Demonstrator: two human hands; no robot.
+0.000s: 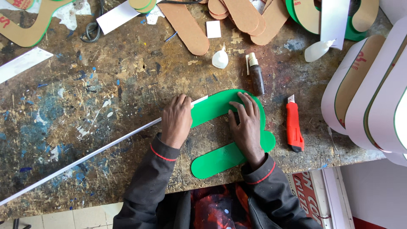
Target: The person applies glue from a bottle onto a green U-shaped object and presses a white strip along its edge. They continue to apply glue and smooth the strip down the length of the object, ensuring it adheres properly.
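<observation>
Two hands are pressed onto a green U-shaped panel (220, 108) that lies flat near the front edge of the paint-stained workbench (85, 106), at about six o'clock in the head view. The step in hand is judged to be the fitting of a long white strip (97, 150) to the panel's outer edge: the strip is led in from eight o'clock and its end is met at the panel's upper arm. The left hand (177, 120) is laid palm-down with fingers loosely curled over the strip's end and the panel edge; nothing is clasped, only pinned. The right hand (245, 125) is spread open and flat on the curve of the panel, which is held still by it. Steady downward pressure and a close line between strip and edge are judged to be what the next move calls for. A red utility knife (293, 127) is seen at three o'clock of the panel, a dark dropper bottle (256, 74) at one o'clock, and a small white glue bottle (220, 58) at twelve.
</observation>
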